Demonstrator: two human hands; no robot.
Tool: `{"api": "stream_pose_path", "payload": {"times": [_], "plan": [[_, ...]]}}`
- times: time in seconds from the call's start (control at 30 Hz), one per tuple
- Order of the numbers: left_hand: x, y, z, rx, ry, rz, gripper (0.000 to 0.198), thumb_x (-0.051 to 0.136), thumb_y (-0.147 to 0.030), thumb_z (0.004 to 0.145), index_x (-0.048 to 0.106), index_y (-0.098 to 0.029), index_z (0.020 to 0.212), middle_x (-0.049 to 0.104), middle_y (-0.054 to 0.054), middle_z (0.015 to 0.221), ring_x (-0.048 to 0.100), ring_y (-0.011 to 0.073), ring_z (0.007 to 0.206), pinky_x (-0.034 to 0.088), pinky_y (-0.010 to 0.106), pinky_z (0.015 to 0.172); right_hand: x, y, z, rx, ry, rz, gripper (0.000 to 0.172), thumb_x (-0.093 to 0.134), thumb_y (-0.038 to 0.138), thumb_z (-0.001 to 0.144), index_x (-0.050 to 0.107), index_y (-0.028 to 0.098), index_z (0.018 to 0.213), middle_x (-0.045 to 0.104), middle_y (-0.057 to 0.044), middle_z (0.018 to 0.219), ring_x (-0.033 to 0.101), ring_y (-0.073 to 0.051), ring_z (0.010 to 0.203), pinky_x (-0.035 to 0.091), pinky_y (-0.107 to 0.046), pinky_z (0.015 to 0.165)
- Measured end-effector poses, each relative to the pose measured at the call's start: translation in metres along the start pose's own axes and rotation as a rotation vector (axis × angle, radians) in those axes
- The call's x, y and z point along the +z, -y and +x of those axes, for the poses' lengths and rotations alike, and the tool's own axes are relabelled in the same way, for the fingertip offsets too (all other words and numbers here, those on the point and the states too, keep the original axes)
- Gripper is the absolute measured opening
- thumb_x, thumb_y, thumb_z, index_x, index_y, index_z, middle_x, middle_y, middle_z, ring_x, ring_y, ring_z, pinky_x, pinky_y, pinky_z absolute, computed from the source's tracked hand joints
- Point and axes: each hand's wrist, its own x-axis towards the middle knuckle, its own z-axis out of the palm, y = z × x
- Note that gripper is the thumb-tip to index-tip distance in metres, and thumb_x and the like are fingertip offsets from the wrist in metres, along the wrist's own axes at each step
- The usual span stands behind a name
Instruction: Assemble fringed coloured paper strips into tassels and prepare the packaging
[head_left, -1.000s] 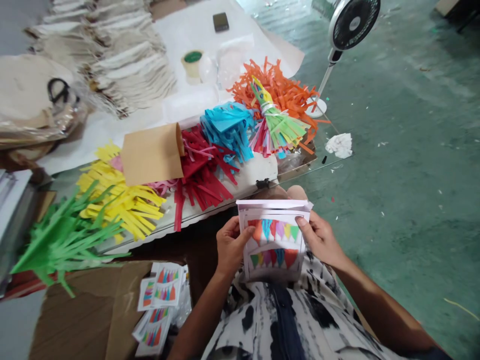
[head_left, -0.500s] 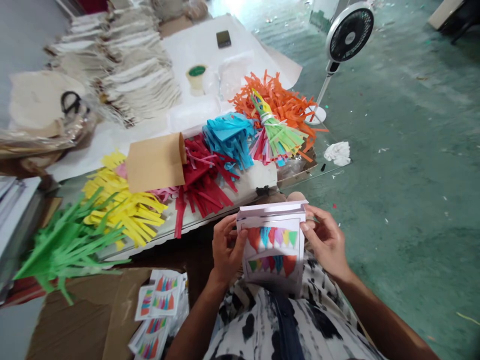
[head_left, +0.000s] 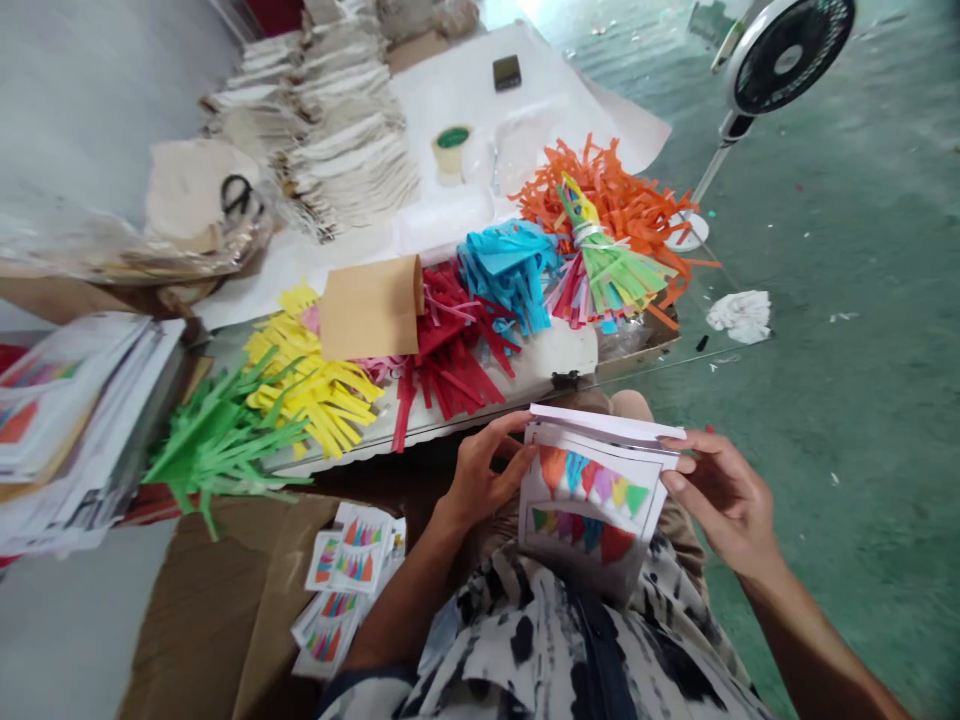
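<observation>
A white card printed with two rows of colourful tassels is held above my lap, with a folded flap along its top edge. My left hand pinches its upper left side between thumb and fingers. At the upper right corner, my right hand grips the card near the flap. Similar printed cards lie in a loose pile on the cardboard to the left of my left arm.
Along the table edge lie green, yellow, red, blue and orange paper fringes, plus a multicoloured tassel bundle. Brown paper covers some. A tape roll stands behind; a fan stands right.
The view has swung left, so most things appear farther right. The card's flap now tilts down to the right, and a stack of printed sheets shows more fully at left. Both hands keep hold.
</observation>
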Motion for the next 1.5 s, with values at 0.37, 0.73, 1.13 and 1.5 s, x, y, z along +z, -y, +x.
{"api": "stream_pose_path", "payload": {"times": [0.37, 0.73, 1.13, 1.5], "plan": [[-0.006, 0.006, 0.028, 0.077, 0.082, -0.002, 0.027, 0.084, -0.026, 0.08, 0.081, -0.021, 0.107, 0.08, 0.005, 0.091, 0.072, 0.0141, 0.069, 0.056, 0.025, 0.071, -0.015, -0.013, 0.002, -0.016, 0.049, -0.128, 0.025, 0.072, 0.031, 0.095, 0.069, 0.032, 0.12, 0.068, -0.005, 0.107, 0.065, -0.021, 0.091, 0.055, -0.033, 0.078], [0.017, 0.003, 0.034, -0.037, 0.086, -0.146, 0.027, 0.079, -0.041, 0.086, 0.081, -0.019, 0.101, 0.078, 0.007, 0.089, 0.07, 0.0154, 0.072, 0.055, 0.024, 0.068, -0.023, 0.014, 0.027, -0.049, 0.129, -0.243, 0.01, 0.072, 0.033, 0.096, 0.072, 0.028, 0.088, 0.065, -0.002, 0.086, 0.059, -0.021, 0.083, 0.048, -0.033, 0.073], [0.032, 0.004, 0.034, 0.212, 0.154, -0.137, 0.018, 0.07, -0.031, 0.096, 0.072, -0.019, 0.109, 0.076, 0.003, 0.092, 0.07, 0.0104, 0.07, 0.054, 0.018, 0.064, -0.051, -0.017, 0.036, -0.132, 0.196, -0.107, 0.009, 0.075, 0.028, 0.094, 0.074, 0.026, 0.086, 0.067, -0.002, 0.081, 0.063, -0.019, 0.089, 0.051, -0.029, 0.076], [0.043, -0.002, 0.03, 0.093, -0.171, -0.081, 0.017, 0.074, -0.031, 0.094, 0.072, -0.021, 0.107, 0.073, -0.002, 0.081, 0.066, 0.0077, 0.063, 0.053, 0.016, 0.061, -0.009, -0.014, 0.022, 0.127, -0.027, 0.058, 0.095, 0.08, 0.041, 0.091, 0.023, 0.042, 0.167, 0.072, -0.005, 0.132, 0.071, -0.021, 0.109, 0.061, -0.038, 0.094]]}}
